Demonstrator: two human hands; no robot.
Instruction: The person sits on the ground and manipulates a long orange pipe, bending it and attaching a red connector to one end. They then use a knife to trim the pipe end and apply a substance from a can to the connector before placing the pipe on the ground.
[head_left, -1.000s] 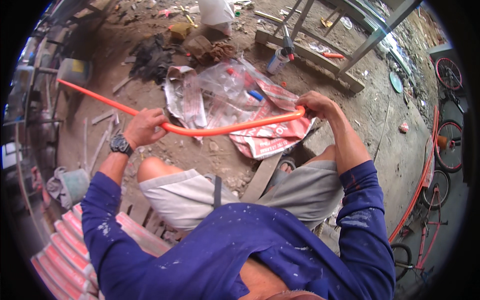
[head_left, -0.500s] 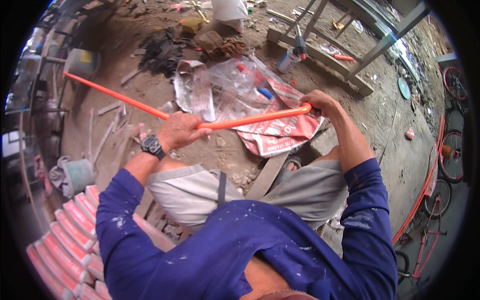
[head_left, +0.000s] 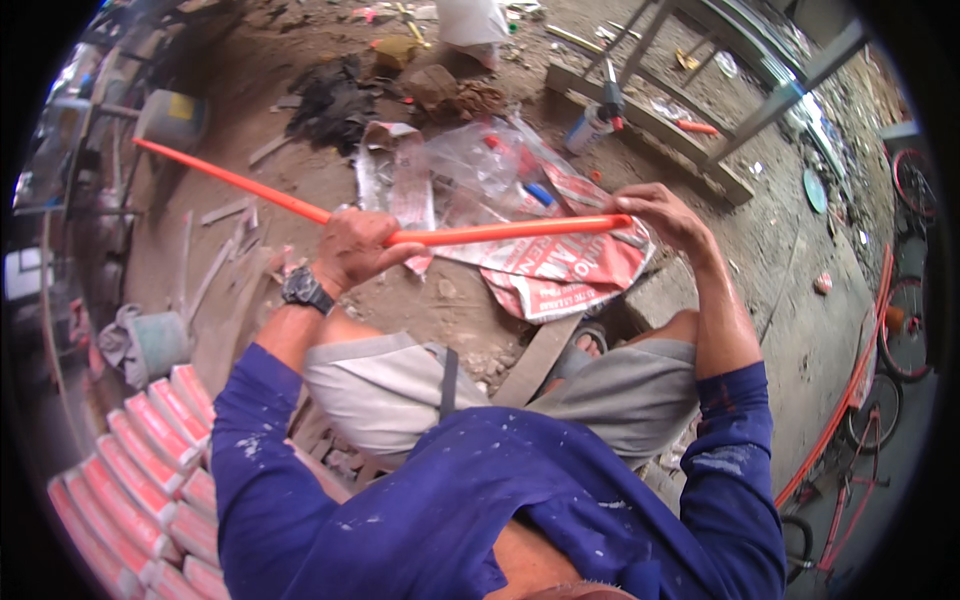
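A long orange plastic pipe (head_left: 510,231) lies across in front of me, its far end reaching up to the left. My left hand (head_left: 354,247), with a black watch on the wrist, is closed round the pipe near its middle. At the right end, my right hand (head_left: 664,214) grips the pipe with bent fingers at the open rim. Its thumb is partly hidden. Below the pipe, a crumpled red and white sack (head_left: 560,275) lies on the dirt, with clear plastic and a blue object (head_left: 539,194) on it.
A gas torch on a canister (head_left: 588,130) stands beside a wooden frame (head_left: 650,128) at the upper right. Stacked red and white packages (head_left: 130,470) lie at the lower left, near a bucket (head_left: 160,348). Bicycles (head_left: 905,320) stand along the right edge.
My right fingers have loosened and shifted at the pipe's end, so its open rim now shows. My left hand keeps its hold. The whole view has shifted slightly.
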